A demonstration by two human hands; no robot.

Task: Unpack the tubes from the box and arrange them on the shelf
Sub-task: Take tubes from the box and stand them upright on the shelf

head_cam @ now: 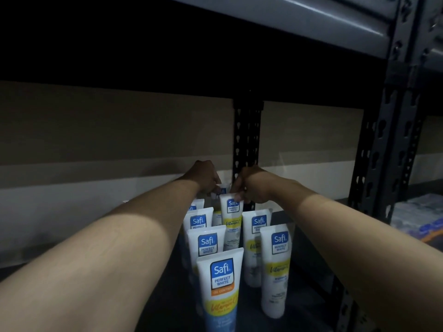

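I'm seeing my right hand (249,185) pinching a rear tube (232,219); left hand (203,176) fingers curling, grip unclear, beside the dim shelf (309,238) post (247,140).

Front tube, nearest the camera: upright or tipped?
Upright. The front tube stands on end on the shelf, label facing the camera.

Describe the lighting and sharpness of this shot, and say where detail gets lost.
Head view: dim overall; the front tube is lit and its label readable; the space under the upper shelf goes black; both hands at the back tubes are soft and shadowed; the packs at right are blurred; wide-angle bend leans the post.
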